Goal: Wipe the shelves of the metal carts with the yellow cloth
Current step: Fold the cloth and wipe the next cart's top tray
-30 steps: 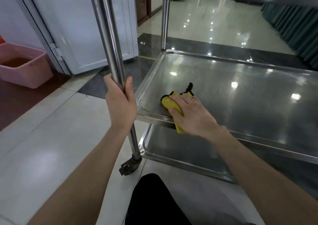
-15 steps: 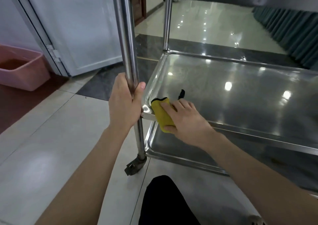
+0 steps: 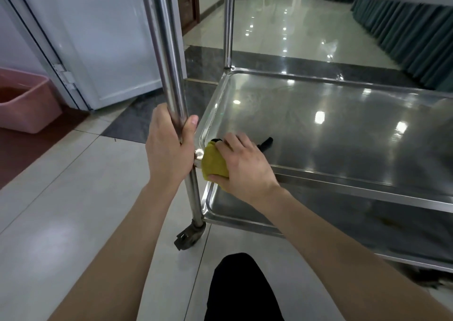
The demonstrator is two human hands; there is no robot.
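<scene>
Glossy pale floor tiles (image 3: 61,198) mirror ceiling lights, and a dark stone strip (image 3: 269,60) crosses them. White door (image 3: 98,38) at left, pink tub (image 3: 27,109) beside it — teal pleated drapery (image 3: 416,38) at right.

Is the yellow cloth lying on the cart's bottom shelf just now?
No, the right hand holds the yellow cloth on the near left corner of the middle shelf, above the bottom shelf.
</scene>
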